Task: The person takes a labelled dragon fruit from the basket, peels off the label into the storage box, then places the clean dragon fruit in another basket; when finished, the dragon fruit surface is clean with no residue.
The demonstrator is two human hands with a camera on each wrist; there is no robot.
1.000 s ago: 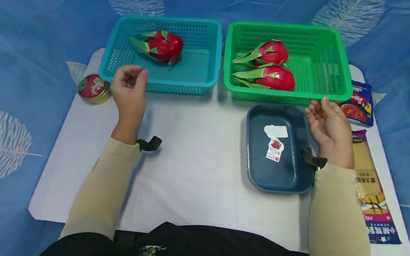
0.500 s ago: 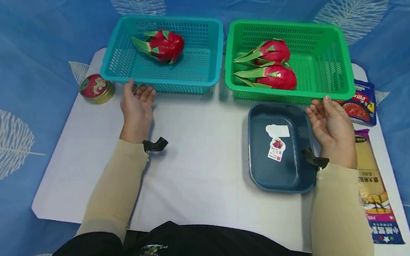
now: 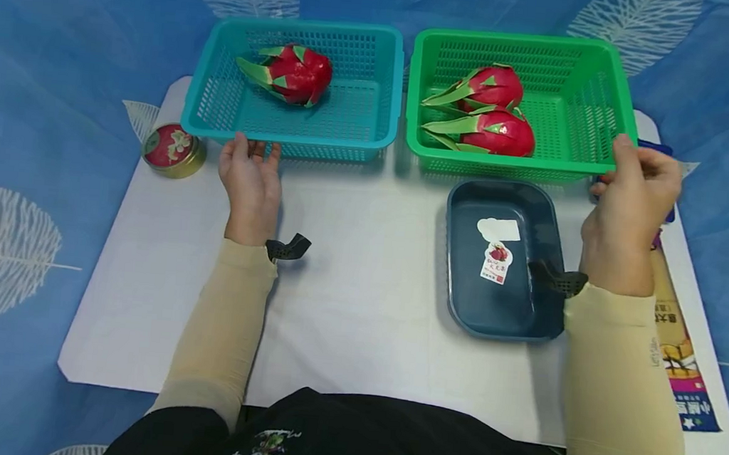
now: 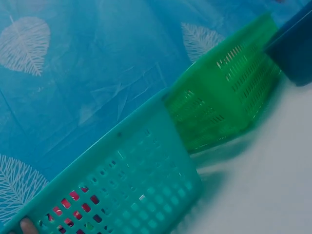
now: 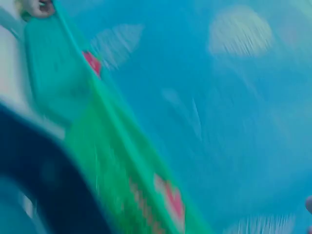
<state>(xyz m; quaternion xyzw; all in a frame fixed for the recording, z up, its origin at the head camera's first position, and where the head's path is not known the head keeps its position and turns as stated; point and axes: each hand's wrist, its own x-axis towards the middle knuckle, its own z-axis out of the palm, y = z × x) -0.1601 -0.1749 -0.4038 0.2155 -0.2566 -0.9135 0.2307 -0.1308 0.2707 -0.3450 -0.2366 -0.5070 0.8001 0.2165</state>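
One dragon fruit (image 3: 296, 73) lay in the teal basket (image 3: 352, 135) just beyond the left hand (image 3: 250, 179), whose relaxed fingers touched its front wall. Two fruits (image 3: 492, 116) remained in the green basket (image 3: 607, 89); the right hand (image 3: 633, 195), fingers curled, was at its corner, its grasp unclear.

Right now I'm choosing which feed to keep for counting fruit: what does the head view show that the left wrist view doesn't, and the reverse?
Only the head view shows both hands, left hand and right hand, three dragon fruits, the dark blue tray and the round tin. Only the left wrist view shows the teal basket side wall up close, red showing through its holes. Both show the teal basket, the green basket and the blue leaf-print cloth.
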